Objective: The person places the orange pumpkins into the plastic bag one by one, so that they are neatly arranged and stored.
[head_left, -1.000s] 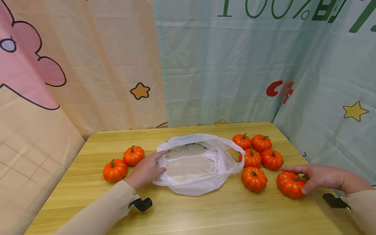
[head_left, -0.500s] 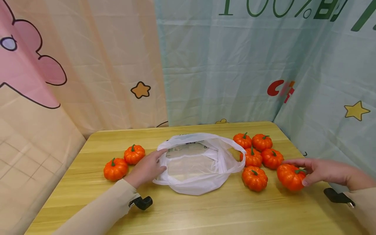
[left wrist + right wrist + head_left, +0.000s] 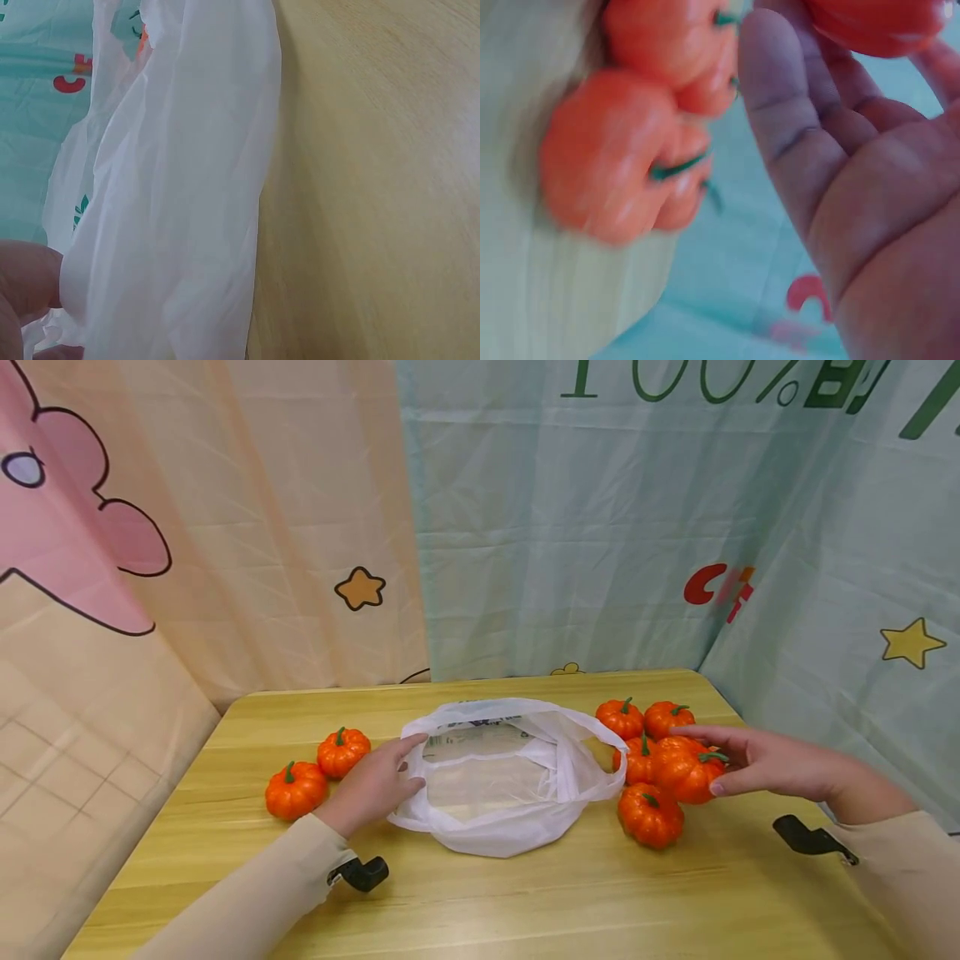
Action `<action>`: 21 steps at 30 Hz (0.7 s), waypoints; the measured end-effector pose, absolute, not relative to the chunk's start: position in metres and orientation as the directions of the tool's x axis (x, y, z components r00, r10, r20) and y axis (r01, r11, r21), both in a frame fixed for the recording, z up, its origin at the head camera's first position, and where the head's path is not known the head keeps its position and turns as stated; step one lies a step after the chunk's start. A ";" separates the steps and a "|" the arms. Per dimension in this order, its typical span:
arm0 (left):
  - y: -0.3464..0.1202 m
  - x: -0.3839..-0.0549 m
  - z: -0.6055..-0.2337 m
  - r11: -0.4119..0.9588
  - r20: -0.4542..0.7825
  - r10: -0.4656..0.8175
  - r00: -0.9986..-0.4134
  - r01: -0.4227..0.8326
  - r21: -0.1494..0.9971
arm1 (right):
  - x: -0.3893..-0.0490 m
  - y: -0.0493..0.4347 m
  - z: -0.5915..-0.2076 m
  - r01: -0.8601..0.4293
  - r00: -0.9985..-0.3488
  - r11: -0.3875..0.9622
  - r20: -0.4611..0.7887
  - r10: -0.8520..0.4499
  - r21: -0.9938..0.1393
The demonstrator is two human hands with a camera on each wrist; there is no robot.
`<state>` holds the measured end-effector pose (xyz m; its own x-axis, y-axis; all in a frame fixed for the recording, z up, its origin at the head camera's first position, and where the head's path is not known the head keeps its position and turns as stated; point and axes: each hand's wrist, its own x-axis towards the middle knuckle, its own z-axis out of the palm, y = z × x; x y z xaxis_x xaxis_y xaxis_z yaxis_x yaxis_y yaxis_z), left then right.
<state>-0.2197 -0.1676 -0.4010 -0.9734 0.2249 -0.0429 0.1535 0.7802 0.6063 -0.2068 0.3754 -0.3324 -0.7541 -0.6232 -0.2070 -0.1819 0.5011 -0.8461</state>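
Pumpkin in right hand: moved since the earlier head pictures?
Yes: the pumpkin has moved left and up in view, closer to the stationary white bag.

Glossy orange was seen on the pumpkins [image 3: 651,827] at left and right, green on their stems [image 3: 290,772], and white on the dark-printed bag [image 3: 510,840] at centre. The table [image 3: 562,906] was streaked with yellow-brown grain, and the sleeves [image 3: 281,877] in the lower corners were coloured beige. The backdrop [image 3: 300,468] was split into peach at left, patterned with a black-outlined pink figure [image 3: 67,543] and an orange star [image 3: 360,588], and pale blue-green at right, printed with green lettering [image 3: 580,378] and a yellow star [image 3: 913,643].
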 end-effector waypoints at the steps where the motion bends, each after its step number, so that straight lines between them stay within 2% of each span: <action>1: -0.168 -0.220 -0.401 0.777 -0.044 0.223 -0.974 0.151 0.611 | -0.207 0.368 -0.331 -0.191 -0.761 0.502 -0.196 -0.619 -0.844; 10: -0.167 -0.221 -0.399 0.772 -0.025 0.206 -0.978 0.147 0.618 | -0.211 0.300 -0.324 -0.228 -0.789 0.520 -0.157 -0.595 -0.823; 15: -0.167 -0.220 -0.398 0.756 -0.011 0.199 -0.980 0.146 0.639 | -0.216 0.264 -0.330 -0.190 -0.790 0.503 -0.173 -0.589 -0.843; 21: -0.166 -0.220 -0.398 0.728 0.006 0.209 -0.978 0.160 0.667 | -0.224 0.228 -0.335 -0.246 -0.807 0.571 -0.160 -0.568 -0.783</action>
<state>-0.2200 -0.1662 -0.3978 -0.9779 0.2091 0.0061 0.1599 0.7280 0.6667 -0.2239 0.2282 -0.3354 -0.8074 -0.5679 -0.1599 -0.2462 0.5706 -0.7835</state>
